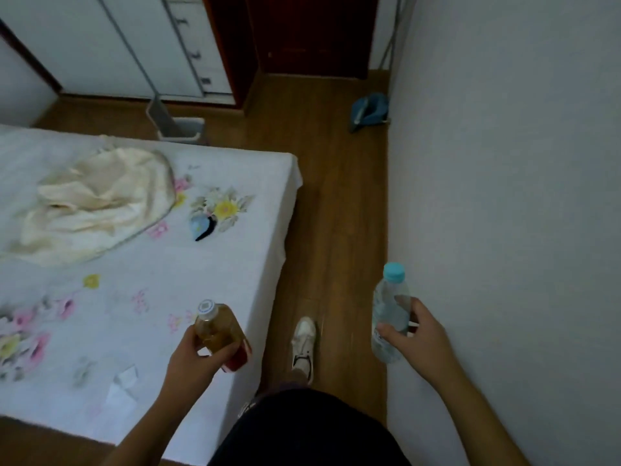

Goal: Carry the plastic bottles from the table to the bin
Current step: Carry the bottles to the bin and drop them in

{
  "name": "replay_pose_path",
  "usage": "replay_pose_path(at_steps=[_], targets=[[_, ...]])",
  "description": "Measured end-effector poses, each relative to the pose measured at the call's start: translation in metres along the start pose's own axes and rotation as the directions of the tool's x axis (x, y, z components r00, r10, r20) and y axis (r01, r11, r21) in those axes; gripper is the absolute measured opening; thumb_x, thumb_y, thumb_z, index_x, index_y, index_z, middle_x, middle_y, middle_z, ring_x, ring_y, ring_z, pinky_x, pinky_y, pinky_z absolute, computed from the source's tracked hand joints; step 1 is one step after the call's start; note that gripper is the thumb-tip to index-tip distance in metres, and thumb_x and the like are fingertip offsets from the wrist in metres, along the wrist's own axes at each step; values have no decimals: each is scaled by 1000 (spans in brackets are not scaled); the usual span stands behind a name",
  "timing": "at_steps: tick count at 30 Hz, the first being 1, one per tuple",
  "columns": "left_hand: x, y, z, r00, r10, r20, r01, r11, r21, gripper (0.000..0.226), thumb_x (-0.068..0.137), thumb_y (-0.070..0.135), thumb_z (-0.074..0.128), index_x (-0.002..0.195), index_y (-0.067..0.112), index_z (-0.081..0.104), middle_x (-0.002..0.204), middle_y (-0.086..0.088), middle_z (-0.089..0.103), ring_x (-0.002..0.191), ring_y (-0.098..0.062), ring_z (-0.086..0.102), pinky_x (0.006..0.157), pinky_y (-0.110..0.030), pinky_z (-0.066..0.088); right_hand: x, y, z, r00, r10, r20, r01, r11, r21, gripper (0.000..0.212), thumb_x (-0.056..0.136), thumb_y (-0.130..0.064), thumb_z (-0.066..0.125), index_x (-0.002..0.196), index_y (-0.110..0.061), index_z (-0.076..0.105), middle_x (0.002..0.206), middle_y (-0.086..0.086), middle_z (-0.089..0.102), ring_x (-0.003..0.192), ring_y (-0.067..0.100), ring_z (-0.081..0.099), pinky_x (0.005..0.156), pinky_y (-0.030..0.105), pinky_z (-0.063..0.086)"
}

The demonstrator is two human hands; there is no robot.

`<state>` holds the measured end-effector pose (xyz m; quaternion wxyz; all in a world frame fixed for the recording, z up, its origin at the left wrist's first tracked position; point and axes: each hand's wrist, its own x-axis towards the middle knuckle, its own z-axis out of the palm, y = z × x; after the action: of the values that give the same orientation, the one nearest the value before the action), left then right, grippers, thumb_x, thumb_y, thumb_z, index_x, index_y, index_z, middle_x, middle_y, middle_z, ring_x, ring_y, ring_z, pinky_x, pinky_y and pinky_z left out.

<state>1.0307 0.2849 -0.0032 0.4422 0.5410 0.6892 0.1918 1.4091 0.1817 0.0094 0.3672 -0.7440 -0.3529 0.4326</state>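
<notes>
My left hand (195,359) grips an amber drink bottle (218,331) with a white cap and a red label, held over the edge of the bed. My right hand (415,334) grips a clear water bottle (389,311) with a light blue cap, held upright close to the wall on the right. A white bin (186,129) with its lid raised stands on the floor beyond the far end of the bed, well ahead of both hands.
A bed (215,264) with a floral white sheet fills the left, with a cream cloth (97,200) on it. A strip of wooden floor (336,203) runs ahead between bed and white wall (504,163). A blue dustpan (368,111) leans by the wall. My white shoe (304,344) is on the floor.
</notes>
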Motion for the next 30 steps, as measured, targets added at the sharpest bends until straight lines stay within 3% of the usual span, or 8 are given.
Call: replay_pose_path(at_steps=[3,6,8,12,16,20,24,30], targets=[[32,12,-4,996,-55,-72,53,998,-34,58,74,21,88,124,23,58,111,2,70,105,-20,65,80,-31,47,61,-23,3,999,-10,50,12,1000,-28,54,79,-35,82,127,-31,57,113,-16,69,102,4,67,82,24,57],[78,32,-5,994,-82,-77,77,995,-63,64,70,29,90,125,22,59,112,3,70,107,-20,65,82,-32,47,115,-43,6,998,7,67,-5,999,-36,54,79,-35,82,127,-28,58,114,-11,70,103,10,68,86,32,59],[115,52,-1,995,-85,-52,82,995,-57,71,63,39,87,126,21,60,114,3,70,106,-18,65,84,-32,48,149,-53,6,997,33,65,-30,999,-35,52,80,-30,82,126,-26,58,113,-8,69,103,11,67,83,28,57],[197,108,15,999,-37,40,37,999,-2,69,65,35,91,124,24,58,116,0,69,110,-22,64,91,-39,53,209,-74,-2,997,77,27,-76,997,-15,48,79,-29,84,120,-31,59,110,-9,70,103,12,68,75,18,54],[276,175,35,991,57,123,-63,997,42,62,70,32,89,122,27,57,116,4,68,109,-17,64,83,-29,53,260,-99,-25,995,86,-56,-85,996,13,70,48,-77,80,105,-45,56,96,-24,71,91,-6,67,71,14,53],[349,241,58,980,109,169,-114,993,25,71,68,39,88,130,23,57,119,4,68,112,-13,63,87,-33,57,324,-113,-48,989,128,-72,-127,992,15,41,76,-30,84,102,-44,55,102,-19,69,95,3,67,87,33,57],[416,290,86,982,133,135,-134,991,0,83,55,60,81,127,23,59,116,5,70,108,-12,65,83,-33,59,411,-127,-71,989,135,-62,-136,991,-18,43,79,-23,83,101,-45,53,105,-17,67,94,5,66,86,33,57],[490,347,108,999,48,4,-48,999,-12,61,70,31,89,124,23,61,111,6,71,105,-13,66,84,-34,54,558,-190,-92,995,102,8,-101,994,-34,41,80,-26,83,110,-38,58,104,-12,69,97,9,68,77,27,58]])
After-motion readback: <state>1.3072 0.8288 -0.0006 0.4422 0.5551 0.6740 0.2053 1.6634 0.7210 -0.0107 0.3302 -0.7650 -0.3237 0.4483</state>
